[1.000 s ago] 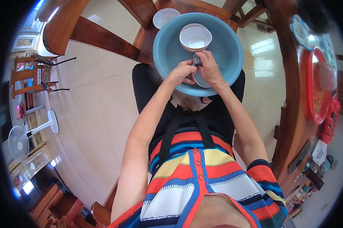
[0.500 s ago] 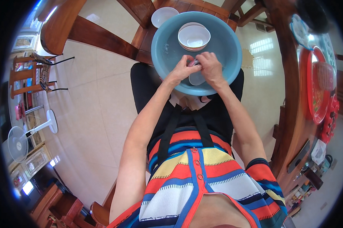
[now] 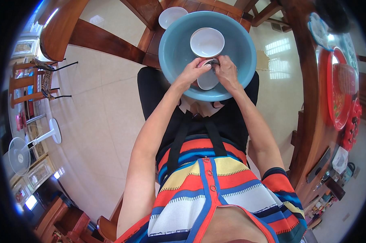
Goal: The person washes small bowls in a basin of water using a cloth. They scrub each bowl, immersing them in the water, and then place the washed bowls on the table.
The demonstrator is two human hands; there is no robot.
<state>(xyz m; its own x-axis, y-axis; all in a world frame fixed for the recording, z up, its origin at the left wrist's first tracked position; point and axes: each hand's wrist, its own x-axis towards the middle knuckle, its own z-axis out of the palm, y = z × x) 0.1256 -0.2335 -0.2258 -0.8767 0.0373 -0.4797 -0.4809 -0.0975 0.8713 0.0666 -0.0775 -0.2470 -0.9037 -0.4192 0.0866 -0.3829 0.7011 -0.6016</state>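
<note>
Inside the blue plastic basin (image 3: 165, 75), both my hands work close together over a bowl. My left hand (image 3: 191, 72) is closed on the edge of this white bowl (image 3: 207, 82), which is tilted and has some reddish colour near the fingers. My right hand (image 3: 226, 72) pinches a dark grey scrubber (image 3: 213, 62) against the bowl's rim. Just beyond my hands, another white bowl (image 3: 207, 41) sits upright in the basin. Part of the held bowl is hidden by my fingers.
The basin stands on a brown wooden seat (image 3: 152, 56) between my knees. A further white bowl (image 3: 173, 17) rests on that seat, left of the basin. On the right, a wooden table (image 3: 312, 133) carries a red tray (image 3: 329, 87). A white fan (image 3: 19, 156) is far left.
My hands have shifted slightly, and more of the grey scrubber and the held bowl's white inside now shows. The bowl beyond them has moved a little within the basin.
</note>
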